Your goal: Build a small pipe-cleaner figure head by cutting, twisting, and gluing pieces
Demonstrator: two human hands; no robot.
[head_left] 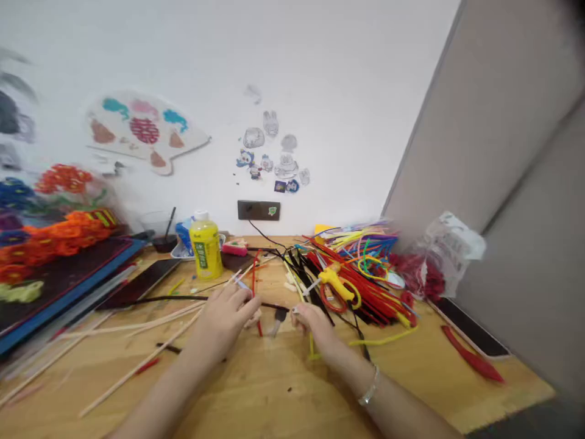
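Black pipe cleaner [183,297], seemingly one length: ran crosswise from well left of the left hand [228,317], passing behind it, that hand's fingers bent and close together, their grip hidden. Red pipe cleaner [254,274]: between the hands, just beside the left fingertips and nearer that hand, long axis pointing away from the body. Right hand [320,326]: fingers curled inward, the black length's right end just left of the fingertips, pinch or mere nearness impossible to tell.
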